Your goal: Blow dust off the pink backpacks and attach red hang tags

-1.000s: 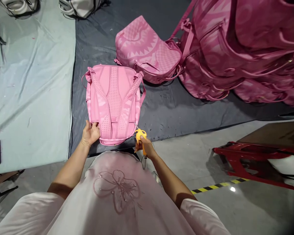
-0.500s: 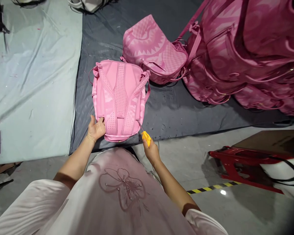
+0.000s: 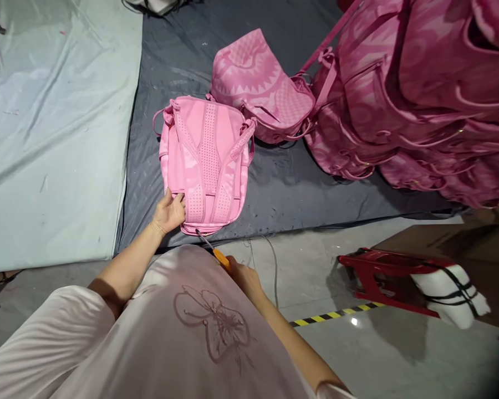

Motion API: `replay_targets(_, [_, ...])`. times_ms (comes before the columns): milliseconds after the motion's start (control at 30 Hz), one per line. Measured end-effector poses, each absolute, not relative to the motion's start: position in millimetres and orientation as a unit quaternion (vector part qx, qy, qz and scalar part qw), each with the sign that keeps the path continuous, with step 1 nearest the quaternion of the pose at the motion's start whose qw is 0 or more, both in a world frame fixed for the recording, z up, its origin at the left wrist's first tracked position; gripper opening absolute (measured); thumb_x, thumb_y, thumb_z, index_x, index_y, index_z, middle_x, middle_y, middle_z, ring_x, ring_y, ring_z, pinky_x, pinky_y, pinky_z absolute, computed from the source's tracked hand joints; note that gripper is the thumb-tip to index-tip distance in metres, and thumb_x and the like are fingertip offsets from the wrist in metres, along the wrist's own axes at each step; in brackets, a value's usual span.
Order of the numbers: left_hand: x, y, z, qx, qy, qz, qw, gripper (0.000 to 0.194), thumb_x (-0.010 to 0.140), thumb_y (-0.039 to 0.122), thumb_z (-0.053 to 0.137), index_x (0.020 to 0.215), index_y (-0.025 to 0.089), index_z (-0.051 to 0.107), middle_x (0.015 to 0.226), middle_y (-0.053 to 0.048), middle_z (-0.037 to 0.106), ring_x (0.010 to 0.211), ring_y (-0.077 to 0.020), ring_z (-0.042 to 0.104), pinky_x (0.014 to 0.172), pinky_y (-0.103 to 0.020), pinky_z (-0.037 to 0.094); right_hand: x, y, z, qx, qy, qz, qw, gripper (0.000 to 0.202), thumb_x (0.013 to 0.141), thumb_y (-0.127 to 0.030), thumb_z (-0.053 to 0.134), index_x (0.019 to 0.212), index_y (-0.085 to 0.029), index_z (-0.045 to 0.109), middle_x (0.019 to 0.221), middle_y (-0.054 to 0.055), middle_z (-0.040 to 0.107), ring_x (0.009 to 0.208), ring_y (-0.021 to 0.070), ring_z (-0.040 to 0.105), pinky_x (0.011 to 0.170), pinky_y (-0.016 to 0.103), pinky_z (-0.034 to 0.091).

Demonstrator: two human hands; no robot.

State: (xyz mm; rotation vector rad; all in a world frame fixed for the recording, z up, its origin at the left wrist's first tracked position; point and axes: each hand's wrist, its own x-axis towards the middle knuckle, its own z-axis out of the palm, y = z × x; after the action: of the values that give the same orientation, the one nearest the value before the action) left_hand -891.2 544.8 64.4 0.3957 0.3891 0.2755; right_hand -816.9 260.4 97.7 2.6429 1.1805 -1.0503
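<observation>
A small pink backpack [image 3: 210,149] lies with its back panel and shoulder straps facing up, its base toward me. At its lower left edge is my left hand [image 3: 170,213], palm turned up, fingers hooked on the strap edge and partly hidden. My right hand [image 3: 242,277] is closed around the orange-yellow handle of a thin metal-shafted tool [image 3: 221,258], which looks like a soldering iron. The dark tip of its shaft meets the rolled pink edge at the backpack's base.
Another pink backpack [image 3: 260,83] with a toothed pattern lies just behind. Large pink bags [image 3: 382,111] are heaped at the right. Dark grey cloth [image 3: 283,194] borders a pale sheet [image 3: 58,138]. A red stool [image 3: 366,277], a cardboard box [image 3: 432,241] and a cable [image 3: 275,271] are on the right.
My right hand has brought the tool from the backpack's lower right side down and left to the middle of its base. My left hand stays at the left edge; the view has shifted slightly.
</observation>
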Motion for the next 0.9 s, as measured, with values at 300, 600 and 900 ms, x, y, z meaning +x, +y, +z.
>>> replay_targets(300, [-899,494,56,0.705,0.256,0.282,0.598,0.059,0.079,0.025,0.069,0.136,0.022,0.052,0.158,-0.012,0.03,0.151,-0.0345,0.004,0.121,-0.055,0.002,-802,269,105,0.883,0.352,-0.294,0.101,0.032,0.102,-0.042,0.038,0.114,-0.02,0.057,0.086,0.01,0.074,0.081,0.0256,0.072,0.06,0.029,0.037])
replay_targets(600, [-831,488,29,0.905,0.157,0.114,0.379,0.07,0.074,0.003,0.049,0.142,0.014,0.049,0.146,-0.023,0.046,0.146,-0.0415,0.021,0.114,-0.065,0.006,-811,255,89,0.915,0.283,-0.285,0.038,0.037,0.101,-0.041,0.034,0.119,-0.019,0.058,0.086,0.011,0.074,0.079,0.027,0.071,0.061,0.031,0.042])
replay_targets(900, [-776,478,157,0.549,0.231,0.426,0.681,0.084,0.068,0.009,0.065,0.146,0.032,0.044,0.127,0.001,0.064,0.12,-0.021,0.056,0.105,-0.028,0.04,-815,238,93,0.892,0.261,-0.061,-0.364,0.051,0.093,-0.05,0.028,0.119,-0.02,0.06,0.104,0.016,0.071,0.096,0.026,0.069,0.086,0.036,0.053])
